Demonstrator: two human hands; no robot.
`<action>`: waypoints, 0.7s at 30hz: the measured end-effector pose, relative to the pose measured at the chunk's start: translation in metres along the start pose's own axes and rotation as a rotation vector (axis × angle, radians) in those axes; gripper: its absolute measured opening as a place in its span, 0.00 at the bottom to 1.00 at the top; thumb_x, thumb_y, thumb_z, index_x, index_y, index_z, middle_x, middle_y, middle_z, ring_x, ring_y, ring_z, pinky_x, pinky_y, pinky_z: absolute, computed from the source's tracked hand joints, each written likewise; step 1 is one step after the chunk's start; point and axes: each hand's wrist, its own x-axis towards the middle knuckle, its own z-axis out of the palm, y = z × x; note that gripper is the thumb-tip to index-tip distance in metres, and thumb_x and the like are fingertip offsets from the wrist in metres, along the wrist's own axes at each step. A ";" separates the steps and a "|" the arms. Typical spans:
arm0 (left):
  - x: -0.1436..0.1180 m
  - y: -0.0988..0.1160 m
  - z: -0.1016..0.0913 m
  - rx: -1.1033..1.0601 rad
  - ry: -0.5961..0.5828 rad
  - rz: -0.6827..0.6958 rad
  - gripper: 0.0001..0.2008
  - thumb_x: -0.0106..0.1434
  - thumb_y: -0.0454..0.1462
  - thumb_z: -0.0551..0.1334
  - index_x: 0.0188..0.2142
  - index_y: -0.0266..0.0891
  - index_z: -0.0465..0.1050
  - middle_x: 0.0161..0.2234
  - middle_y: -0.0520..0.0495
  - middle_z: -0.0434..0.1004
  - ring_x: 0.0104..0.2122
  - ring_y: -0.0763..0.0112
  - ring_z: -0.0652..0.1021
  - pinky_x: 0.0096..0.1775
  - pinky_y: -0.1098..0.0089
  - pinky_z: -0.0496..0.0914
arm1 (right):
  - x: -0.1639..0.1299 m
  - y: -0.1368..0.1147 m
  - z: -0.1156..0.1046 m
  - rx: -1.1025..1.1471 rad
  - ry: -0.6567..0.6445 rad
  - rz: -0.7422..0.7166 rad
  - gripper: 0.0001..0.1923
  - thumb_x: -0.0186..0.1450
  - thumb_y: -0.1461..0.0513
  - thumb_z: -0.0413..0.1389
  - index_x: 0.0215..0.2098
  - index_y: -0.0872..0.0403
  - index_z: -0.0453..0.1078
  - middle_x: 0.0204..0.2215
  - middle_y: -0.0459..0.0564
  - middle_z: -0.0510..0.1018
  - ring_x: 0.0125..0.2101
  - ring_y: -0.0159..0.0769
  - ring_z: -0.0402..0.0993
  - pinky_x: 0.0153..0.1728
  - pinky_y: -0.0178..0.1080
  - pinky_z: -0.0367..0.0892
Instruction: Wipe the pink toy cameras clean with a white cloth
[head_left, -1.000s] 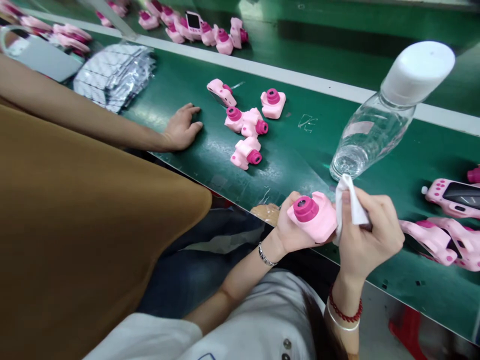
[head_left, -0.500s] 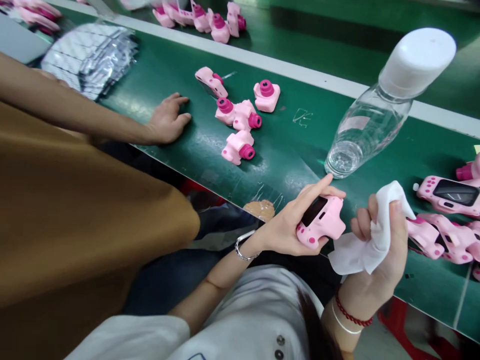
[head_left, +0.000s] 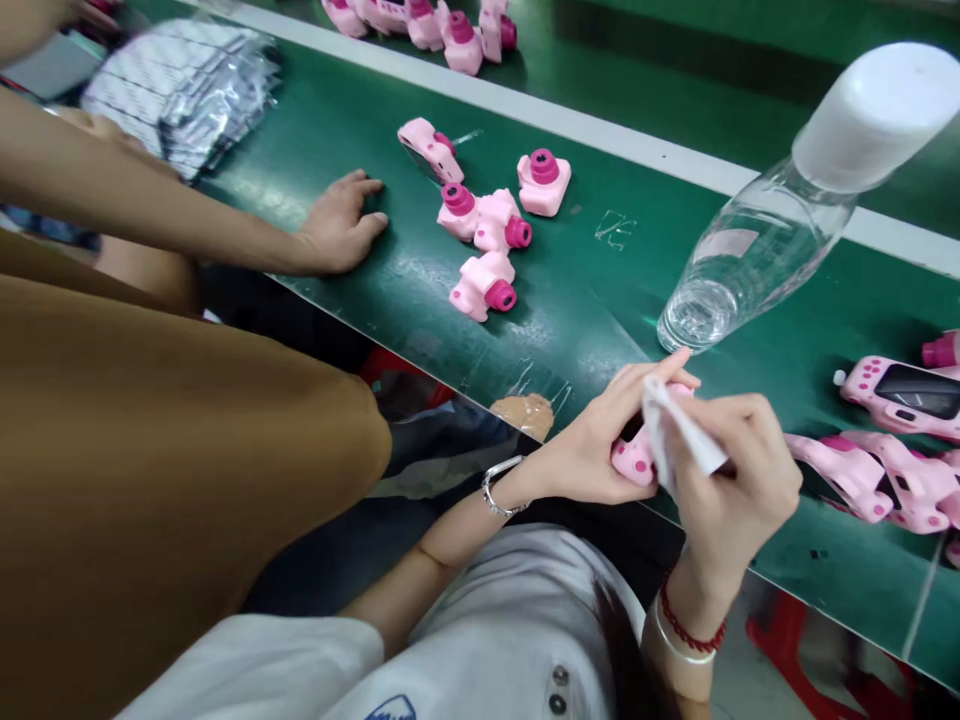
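Note:
At the table's front edge, my left hand [head_left: 592, 445] grips a pink toy camera [head_left: 634, 460], its dark screen partly covered by my fingers. My right hand [head_left: 739, 475] pinches a folded white cloth [head_left: 675, 430] and presses it against the camera's body. Much of the camera is hidden behind the cloth and my right fingers. Just beyond my left fingertips stands a clear bottle [head_left: 750, 260] with a white cap and a little liquid at its bottom.
Several pink cameras [head_left: 484, 285] lie on the green table [head_left: 600, 290] ahead; more cameras [head_left: 911, 480] sit at right. Another person's hand [head_left: 341, 225] rests on the table at left, near a pile of silvery plastic bags [head_left: 217, 100]. Further cameras [head_left: 461, 45] stand beyond the white strip.
My right hand has come left with the cloth, from beside the camera onto it. The cloth now covers part of the camera. My left hand keeps its hold.

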 end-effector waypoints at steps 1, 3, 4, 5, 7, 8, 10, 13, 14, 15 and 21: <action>0.000 -0.002 0.000 0.037 0.016 0.024 0.53 0.54 0.30 0.69 0.74 0.53 0.46 0.64 0.43 0.67 0.64 0.51 0.68 0.66 0.51 0.63 | 0.003 0.002 0.003 -0.017 0.058 0.050 0.05 0.69 0.62 0.61 0.39 0.47 0.81 0.29 0.43 0.75 0.28 0.30 0.70 0.29 0.35 0.64; 0.001 -0.004 0.001 0.042 0.068 -0.051 0.51 0.53 0.30 0.69 0.73 0.50 0.51 0.66 0.42 0.65 0.64 0.51 0.67 0.66 0.51 0.62 | 0.007 0.009 0.007 0.000 0.148 0.194 0.08 0.70 0.57 0.61 0.37 0.51 0.80 0.29 0.45 0.77 0.29 0.31 0.71 0.30 0.35 0.66; 0.002 -0.004 0.002 -0.013 0.099 -0.133 0.48 0.52 0.33 0.71 0.71 0.48 0.56 0.65 0.42 0.65 0.63 0.51 0.68 0.65 0.53 0.63 | 0.007 0.012 0.007 0.028 0.185 0.273 0.11 0.70 0.54 0.60 0.37 0.52 0.80 0.29 0.45 0.77 0.29 0.31 0.71 0.30 0.35 0.65; 0.003 -0.003 0.003 -0.118 0.144 -0.236 0.44 0.53 0.38 0.73 0.68 0.46 0.62 0.64 0.41 0.67 0.61 0.52 0.70 0.63 0.55 0.66 | 0.007 0.015 0.007 0.060 0.228 0.349 0.14 0.69 0.52 0.60 0.36 0.52 0.80 0.28 0.45 0.76 0.28 0.31 0.71 0.29 0.35 0.65; 0.008 0.000 0.006 -0.446 0.246 -0.503 0.34 0.56 0.51 0.70 0.59 0.41 0.71 0.56 0.42 0.73 0.52 0.55 0.75 0.54 0.59 0.72 | 0.003 0.018 0.008 0.117 0.300 0.471 0.17 0.68 0.48 0.60 0.36 0.53 0.79 0.28 0.45 0.76 0.27 0.31 0.70 0.27 0.34 0.63; 0.012 0.001 0.009 -0.623 0.301 -0.637 0.31 0.59 0.56 0.66 0.54 0.40 0.74 0.51 0.42 0.76 0.47 0.58 0.77 0.48 0.61 0.74 | 0.002 0.017 0.009 0.132 0.319 0.505 0.17 0.68 0.48 0.60 0.36 0.53 0.79 0.27 0.44 0.75 0.26 0.31 0.69 0.27 0.34 0.62; 0.020 0.005 0.014 -0.882 0.414 -0.836 0.24 0.65 0.55 0.60 0.47 0.39 0.76 0.41 0.46 0.76 0.37 0.66 0.76 0.39 0.66 0.73 | -0.001 0.014 0.012 0.127 0.337 0.486 0.17 0.70 0.49 0.59 0.35 0.53 0.78 0.27 0.44 0.75 0.26 0.31 0.69 0.27 0.34 0.62; 0.030 0.010 0.022 -0.973 0.559 -0.946 0.10 0.66 0.42 0.62 0.43 0.40 0.76 0.36 0.52 0.74 0.33 0.74 0.73 0.36 0.74 0.68 | -0.002 0.006 0.017 0.059 0.223 0.234 0.09 0.71 0.56 0.59 0.37 0.51 0.78 0.29 0.44 0.75 0.29 0.30 0.71 0.30 0.34 0.64; 0.033 0.012 0.023 -0.979 0.600 -0.955 0.07 0.66 0.39 0.62 0.42 0.40 0.76 0.35 0.53 0.74 0.33 0.75 0.73 0.36 0.75 0.67 | -0.003 0.004 0.017 0.022 0.135 0.121 0.05 0.71 0.59 0.60 0.39 0.49 0.78 0.29 0.43 0.75 0.29 0.29 0.70 0.30 0.34 0.65; 0.035 0.013 0.024 -0.989 0.627 -0.961 0.06 0.66 0.38 0.62 0.42 0.40 0.76 0.34 0.53 0.73 0.32 0.76 0.73 0.36 0.76 0.67 | -0.005 0.003 0.015 -0.013 0.033 0.020 0.05 0.70 0.62 0.60 0.40 0.48 0.79 0.30 0.42 0.74 0.28 0.28 0.70 0.30 0.33 0.64; 0.035 0.016 0.022 -0.917 0.671 -0.870 0.10 0.65 0.39 0.66 0.45 0.41 0.73 0.36 0.54 0.72 0.32 0.78 0.72 0.34 0.77 0.66 | -0.023 0.011 -0.003 -0.146 0.087 -0.083 0.11 0.68 0.68 0.61 0.44 0.48 0.78 0.30 0.42 0.75 0.28 0.27 0.71 0.30 0.33 0.66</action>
